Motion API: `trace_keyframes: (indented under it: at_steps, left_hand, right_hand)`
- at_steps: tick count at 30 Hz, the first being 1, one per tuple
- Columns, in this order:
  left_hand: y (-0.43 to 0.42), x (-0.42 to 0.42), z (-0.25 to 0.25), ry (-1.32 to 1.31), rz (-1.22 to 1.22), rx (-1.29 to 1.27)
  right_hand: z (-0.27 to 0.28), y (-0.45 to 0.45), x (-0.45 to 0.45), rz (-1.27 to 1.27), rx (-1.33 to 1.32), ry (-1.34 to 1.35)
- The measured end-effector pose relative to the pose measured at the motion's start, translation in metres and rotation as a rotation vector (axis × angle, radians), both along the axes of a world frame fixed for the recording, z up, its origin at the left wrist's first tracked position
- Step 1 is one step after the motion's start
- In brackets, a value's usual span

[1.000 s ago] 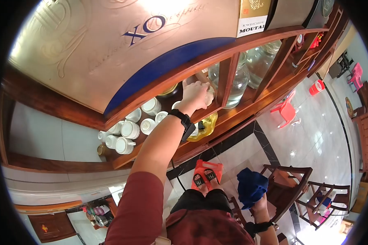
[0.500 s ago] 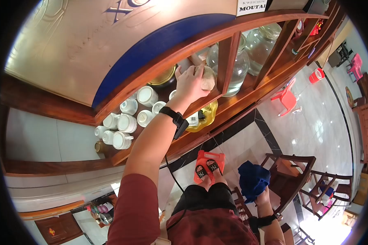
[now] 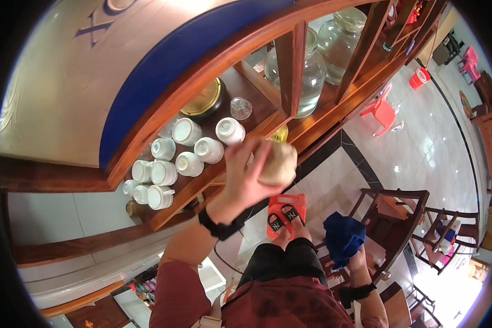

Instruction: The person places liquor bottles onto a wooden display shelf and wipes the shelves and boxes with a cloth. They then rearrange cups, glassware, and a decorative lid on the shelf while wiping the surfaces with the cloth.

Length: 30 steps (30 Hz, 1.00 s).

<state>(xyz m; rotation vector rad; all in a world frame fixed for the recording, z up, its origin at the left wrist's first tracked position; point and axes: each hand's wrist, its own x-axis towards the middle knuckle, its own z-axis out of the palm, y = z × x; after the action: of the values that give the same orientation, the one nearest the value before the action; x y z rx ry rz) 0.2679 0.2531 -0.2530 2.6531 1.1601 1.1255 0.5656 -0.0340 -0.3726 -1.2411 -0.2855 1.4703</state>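
The left hand (image 3: 245,174) is closed upon a tan lump (image 3: 280,164), with the fingers curved over one side of it and the lump showing out at the right side of this hand. Both are a little blurred, so I cannot tell how each finger sits. The lump appears in front of the edge of the shelf (image 3: 261,103), near the white cups (image 3: 187,132) and a small glass (image 3: 241,108). Lower and to the right, the right hand (image 3: 357,259) is clamped on a blue cloth (image 3: 344,236), which hangs in folds over the fingers and hides most of them
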Motion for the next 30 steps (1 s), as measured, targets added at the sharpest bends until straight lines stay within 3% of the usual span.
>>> trace_keyframes:
  at_steps: [5,8,11,16,19,21,26,30]
  left_hand:
    - [-0.038,-0.003,-0.084,0.028,-0.064,-0.311]
    - [-0.024,-0.009,-0.155,0.058,0.128,-0.449]
    - [0.018,-0.013,-0.216,-0.147,0.407,-0.602]
    - [0.059,-0.031,-0.272,-0.093,0.593,-0.767]
    - [0.059,-0.047,-0.302,-0.072,0.634,-0.855]
    - [0.061,-0.048,-0.297,-0.066,0.632,-0.965]
    - [0.064,-0.046,-0.306,-0.044,0.635,-0.935]
    - [0.057,-0.045,-0.313,0.180,0.759,-0.914]
  right_hand:
    - [-0.024,-0.005,0.002,0.006,-0.021,0.037]
    - [-0.034,-0.006,-0.002,-0.020,-0.004,0.038]
    - [-0.044,-0.009,0.000,0.044,-0.053,0.061]
    - [-0.035,0.001,-0.006,0.013,-0.127,0.076]
    - [-0.022,0.006,-0.007,-0.064,-0.020,0.033]
    - [-0.018,0.005,-0.004,-0.068,-0.016,0.003]
    - [-0.012,0.014,0.002,-0.083,0.030,-0.023]
    - [-0.011,0.018,-0.001,-0.021,0.003,-0.052]
